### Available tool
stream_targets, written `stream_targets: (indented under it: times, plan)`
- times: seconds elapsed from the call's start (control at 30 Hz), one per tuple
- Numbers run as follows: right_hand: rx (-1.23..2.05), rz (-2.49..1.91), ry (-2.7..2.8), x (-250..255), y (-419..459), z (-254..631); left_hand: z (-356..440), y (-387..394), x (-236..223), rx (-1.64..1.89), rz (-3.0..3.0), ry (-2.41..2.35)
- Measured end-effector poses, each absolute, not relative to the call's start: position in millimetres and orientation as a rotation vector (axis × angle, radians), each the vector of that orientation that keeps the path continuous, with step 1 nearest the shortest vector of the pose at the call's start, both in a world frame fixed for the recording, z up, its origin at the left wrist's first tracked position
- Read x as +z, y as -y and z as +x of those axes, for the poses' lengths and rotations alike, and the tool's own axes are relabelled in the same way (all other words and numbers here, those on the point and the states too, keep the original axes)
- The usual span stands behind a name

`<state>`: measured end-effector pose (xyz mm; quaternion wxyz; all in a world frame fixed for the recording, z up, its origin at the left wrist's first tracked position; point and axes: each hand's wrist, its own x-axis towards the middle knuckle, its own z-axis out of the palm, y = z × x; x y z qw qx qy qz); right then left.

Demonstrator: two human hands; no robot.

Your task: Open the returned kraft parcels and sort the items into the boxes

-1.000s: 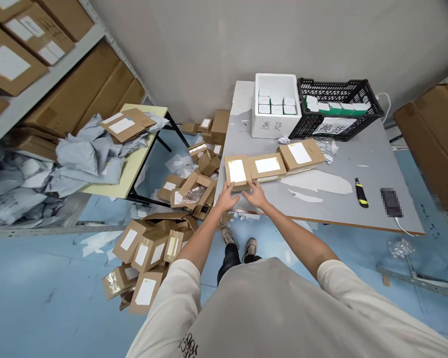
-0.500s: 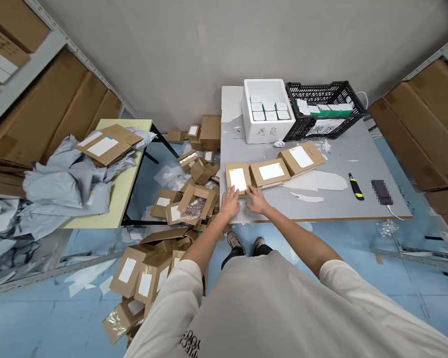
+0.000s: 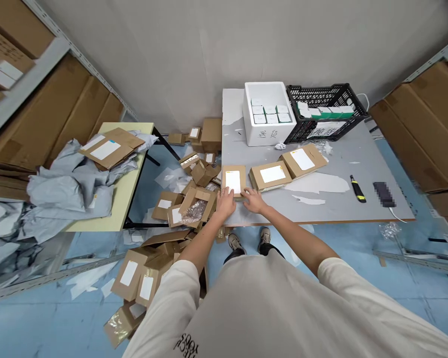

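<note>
A small cardboard box (image 3: 229, 169) with a white label lies at the left edge of the grey table. My left hand (image 3: 226, 201) grips its near left corner, fingers over the top edge. At the near right corner my right hand (image 3: 254, 201) holds the same box, its fingertips against the side. Just right of it lies a second labelled cardboard box (image 3: 257, 175), apart from the first by a narrow gap. A third cardboard box (image 3: 315, 153) touches the second one farther right. The undersides of my fingers are hidden.
Behind stand a white foam box (image 3: 271, 134) and a black crate (image 3: 296, 127), both holding small white-and-green boxes. A yellow-black utility knife (image 3: 357, 190) lies right. Opened cartons (image 3: 164, 204) crowd the floor at left, beside a yellow table (image 3: 125, 206) with grey mailing bags (image 3: 59, 191).
Between my hands, the first box has slid left, opening a gap from the second box. Both hands have shifted slightly left with it. The camera view has moved a little.
</note>
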<state>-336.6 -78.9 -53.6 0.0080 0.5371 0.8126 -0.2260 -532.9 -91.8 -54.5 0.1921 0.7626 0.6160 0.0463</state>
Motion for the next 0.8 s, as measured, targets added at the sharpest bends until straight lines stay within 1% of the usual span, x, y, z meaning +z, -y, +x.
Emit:
stream_targets:
  times: [0.17,0.43,0.6,0.8]
  plan:
    - [-0.673,1.779,-2.511,-48,69,-287,-496,72,-43,0.139,2.208,-1.711]
    - [-0.562,1.911,-2.431,-39,43,-207,-394,17,-33,0.146,2.266,-1.561]
    - [-0.563,1.795,-2.485,-43,30,-168,-344,-20,-44,0.048,2.227,-1.643]
    - [-0.625,1.596,-2.598,-46,24,-140,-325,-39,-56,-0.099,2.202,-1.757]
